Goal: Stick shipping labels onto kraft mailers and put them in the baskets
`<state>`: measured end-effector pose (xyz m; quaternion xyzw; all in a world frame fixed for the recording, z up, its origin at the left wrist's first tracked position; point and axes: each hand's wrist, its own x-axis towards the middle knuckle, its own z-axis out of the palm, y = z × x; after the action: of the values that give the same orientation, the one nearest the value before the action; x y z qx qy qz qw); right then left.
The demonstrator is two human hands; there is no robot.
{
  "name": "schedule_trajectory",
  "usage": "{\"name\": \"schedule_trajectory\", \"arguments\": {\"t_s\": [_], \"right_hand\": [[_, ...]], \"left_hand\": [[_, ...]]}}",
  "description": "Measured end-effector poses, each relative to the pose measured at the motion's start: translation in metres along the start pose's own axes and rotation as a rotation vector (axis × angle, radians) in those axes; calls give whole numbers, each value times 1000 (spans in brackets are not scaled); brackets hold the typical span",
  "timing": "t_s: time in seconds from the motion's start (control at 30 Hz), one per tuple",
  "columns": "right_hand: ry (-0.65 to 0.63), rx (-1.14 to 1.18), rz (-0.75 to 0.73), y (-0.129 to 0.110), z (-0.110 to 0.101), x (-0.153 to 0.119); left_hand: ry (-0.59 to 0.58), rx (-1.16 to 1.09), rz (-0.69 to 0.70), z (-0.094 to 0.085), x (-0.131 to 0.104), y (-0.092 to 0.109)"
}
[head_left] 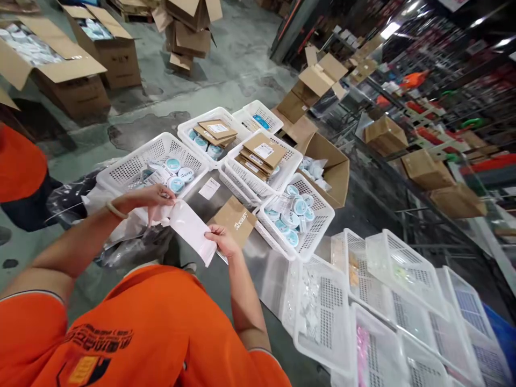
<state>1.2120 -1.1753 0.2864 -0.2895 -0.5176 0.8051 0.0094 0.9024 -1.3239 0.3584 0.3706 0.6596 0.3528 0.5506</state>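
Note:
A pale pinkish-white plastic bag [191, 228], flat and smooth, is stretched between my two hands. My left hand [155, 198] pinches its upper left end, where thin crumpled film bunches below the fingers. At the opposite edge, my right hand [222, 239] grips the bag between thumb and fingers. A brown cardboard mailer [235, 219] with white lettering lies on the metal table [258, 269], just beyond my right hand. Beside it is a white printed label [209, 188]. Past my left hand, a white perforated basket [141, 153] holds round blue-and-white tubs [176, 184].
More baskets stand behind, one with stacked brown mailers [262, 153] and another with tubs [299, 206]. Nested baskets [322, 322] fill the right side. An open carton [336, 172] stands beyond the table. At left are filled cartons [76, 88] and a person in orange [20, 164].

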Motion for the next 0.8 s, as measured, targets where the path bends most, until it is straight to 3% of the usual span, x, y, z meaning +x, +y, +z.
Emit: {"name": "schedule_trajectory", "arguments": {"t_s": [0.2,0.4,0.67,0.8], "right_hand": [[106,-61,39,-10,2,-2],[226,-79,-6,-19,14,8],[213,-109,61,-18,24,35],[224,-76,55,-19,36,47]], "left_hand": [[125,90,60,-22,2,-16],[196,143,82,-32,1,-41],[195,134,90,-48,-14,-57],[238,106,23,-53,-29,-64]]}}
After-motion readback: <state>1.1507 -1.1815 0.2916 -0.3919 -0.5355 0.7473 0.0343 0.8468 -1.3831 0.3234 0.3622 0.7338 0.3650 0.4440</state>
